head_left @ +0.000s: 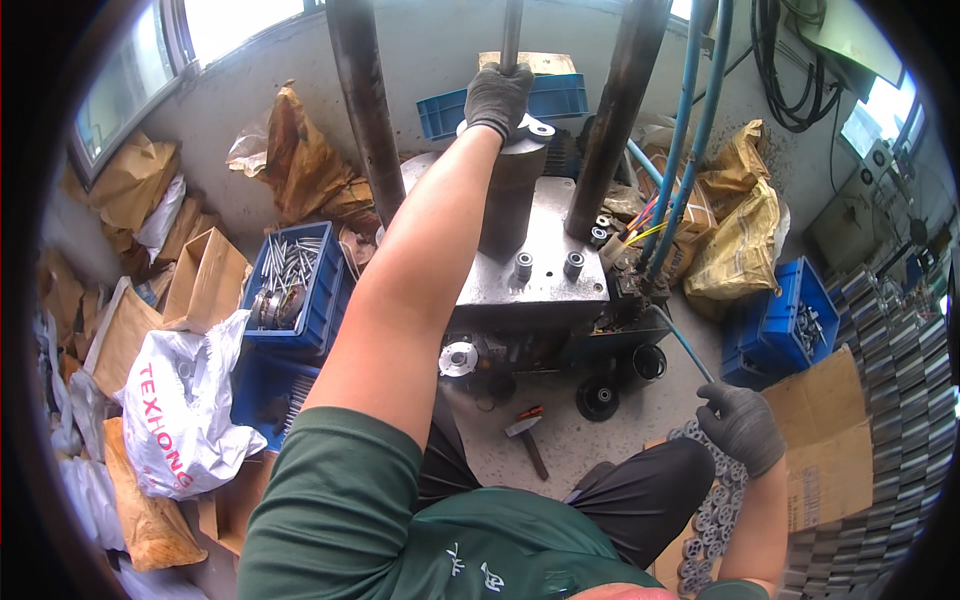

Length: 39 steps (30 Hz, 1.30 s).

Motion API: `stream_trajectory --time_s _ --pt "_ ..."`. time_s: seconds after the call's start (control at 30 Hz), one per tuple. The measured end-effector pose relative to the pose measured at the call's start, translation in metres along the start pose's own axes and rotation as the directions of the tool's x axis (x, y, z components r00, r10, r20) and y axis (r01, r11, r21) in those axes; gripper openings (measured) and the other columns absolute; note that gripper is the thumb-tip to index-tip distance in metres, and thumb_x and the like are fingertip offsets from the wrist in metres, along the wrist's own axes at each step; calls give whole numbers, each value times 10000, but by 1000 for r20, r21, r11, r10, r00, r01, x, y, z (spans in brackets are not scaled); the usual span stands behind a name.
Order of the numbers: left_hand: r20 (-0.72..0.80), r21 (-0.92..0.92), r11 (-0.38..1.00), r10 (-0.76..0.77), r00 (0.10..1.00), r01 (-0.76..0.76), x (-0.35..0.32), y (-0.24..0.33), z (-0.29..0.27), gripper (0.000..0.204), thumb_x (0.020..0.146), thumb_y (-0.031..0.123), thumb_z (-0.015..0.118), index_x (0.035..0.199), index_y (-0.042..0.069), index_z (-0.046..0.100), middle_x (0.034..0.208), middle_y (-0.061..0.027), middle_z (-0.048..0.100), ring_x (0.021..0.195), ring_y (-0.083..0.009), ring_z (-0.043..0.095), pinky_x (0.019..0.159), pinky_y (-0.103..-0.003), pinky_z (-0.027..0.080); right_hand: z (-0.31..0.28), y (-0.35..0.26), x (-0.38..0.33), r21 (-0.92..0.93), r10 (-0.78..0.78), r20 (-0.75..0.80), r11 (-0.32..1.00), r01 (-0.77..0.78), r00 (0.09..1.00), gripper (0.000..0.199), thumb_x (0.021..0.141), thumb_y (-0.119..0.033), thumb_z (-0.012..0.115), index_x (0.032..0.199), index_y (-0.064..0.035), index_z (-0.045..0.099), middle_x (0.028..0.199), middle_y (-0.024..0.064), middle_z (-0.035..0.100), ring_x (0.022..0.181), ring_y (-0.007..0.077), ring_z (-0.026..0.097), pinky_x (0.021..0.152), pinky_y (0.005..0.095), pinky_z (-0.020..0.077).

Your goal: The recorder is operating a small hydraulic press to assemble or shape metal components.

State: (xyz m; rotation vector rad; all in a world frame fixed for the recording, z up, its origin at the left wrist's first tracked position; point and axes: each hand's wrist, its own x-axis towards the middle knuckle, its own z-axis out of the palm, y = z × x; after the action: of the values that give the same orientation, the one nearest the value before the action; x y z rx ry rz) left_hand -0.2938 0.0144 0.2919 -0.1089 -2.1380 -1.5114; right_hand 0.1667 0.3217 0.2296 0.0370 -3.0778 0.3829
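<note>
My left hand (pixel 498 98), in a dark grey glove, reaches far forward and is closed around the lower end of an upright metal rod (pixel 512 35). Just under it, a pale metal part (pixel 540 130) with a round end rests on top of a dark upright cylinder (pixel 512 200). The cylinder stands on a metal machine plate (pixel 480 288). Two small bearings (pixel 524 265) sit near the plate's front edge. On the right, my gloved right hand (pixel 742 425) is wrapped round the end of a thin blue lever (pixel 685 345), which runs to the machine's right side.
Two thick dark columns (pixel 365 100) flank the cylinder. A hammer (pixel 527 440) lies on the floor near a black flanged part (pixel 598 398). Blue crates (pixel 322 290) with metal parts stand left; another blue crate (pixel 790 320) stands right, beside stacked metal pieces (pixel 895 400).
</note>
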Motion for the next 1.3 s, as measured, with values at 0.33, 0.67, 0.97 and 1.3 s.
stream_trajectory --time_s 0.33,0.67,0.97,1.3 --pt "26 -1 992 129 991 -129 -17 -1 -12 573 936 475 696 1349 87 607 1091 -185 769 1073 -363 727 977 -452 543 18 -2 -17 43 92 -29 995 -91 995 264 824 -128 686 1055 -33 771 859 197 739 821 350 739 785 430 585" --pt "-52 -7 969 248 967 -249 -24 -5 -12 362 981 382 727 1150 67 665 1019 -144 774 1001 -350 737 920 -459 555 30 6 -20 83 135 -36 988 -132 990 299 821 -104 687 1094 -10 765 849 194 728 766 313 721 757 408 572" --pt "112 -55 986 162 980 -156 -13 -15 -18 412 967 420 742 1192 83 669 1052 -132 773 1026 -324 745 931 -438 570 30 6 -20 114 147 -36 983 -142 989 302 838 -101 686 1112 1 762 852 181 732 761 284 719 744 392 566" --pt "79 -6 972 235 969 -236 -11 -18 -19 420 937 311 805 1243 67 652 1033 -142 778 878 -251 781 782 -371 648 30 10 -21 76 49 -81 996 -43 996 191 855 -77 661 989 1 772 916 219 742 856 363 734 796 423 576"
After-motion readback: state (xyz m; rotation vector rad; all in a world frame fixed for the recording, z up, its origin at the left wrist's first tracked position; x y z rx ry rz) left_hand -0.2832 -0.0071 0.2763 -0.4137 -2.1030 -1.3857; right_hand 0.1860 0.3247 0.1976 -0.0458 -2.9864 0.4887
